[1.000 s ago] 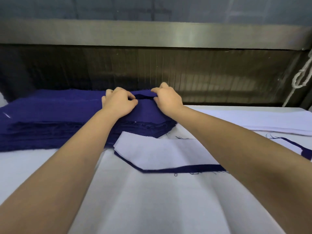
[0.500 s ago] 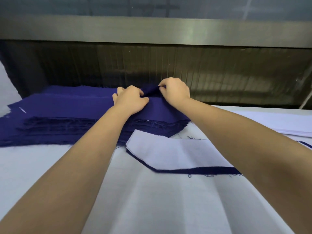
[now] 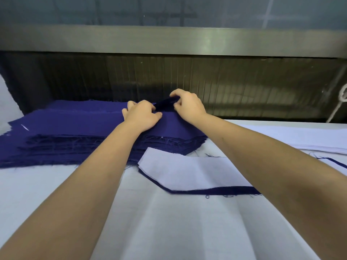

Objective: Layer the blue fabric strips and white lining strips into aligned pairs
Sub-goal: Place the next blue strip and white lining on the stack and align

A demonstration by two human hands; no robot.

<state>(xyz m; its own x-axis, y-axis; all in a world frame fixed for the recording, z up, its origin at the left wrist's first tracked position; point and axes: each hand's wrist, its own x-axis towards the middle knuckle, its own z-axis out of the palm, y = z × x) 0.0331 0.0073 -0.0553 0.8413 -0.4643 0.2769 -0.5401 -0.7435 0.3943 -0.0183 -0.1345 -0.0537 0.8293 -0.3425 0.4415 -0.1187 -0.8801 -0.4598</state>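
At the far edge of the blue stack (image 3: 75, 139), the right hand (image 3: 189, 107) has pinched the top blue strip (image 3: 166, 109) higher, the left hand (image 3: 141, 117) clutching it alongside: one layer is separating for pairing.

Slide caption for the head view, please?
Right hand pinches the top blue strip; left hand rests on the blue stack.

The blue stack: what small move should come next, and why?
Probably peel the top blue strip clear of the stack: the right hand pinches its raised far edge, the left hand rests on the stack beside it, and a white-on-blue pair lies in front.
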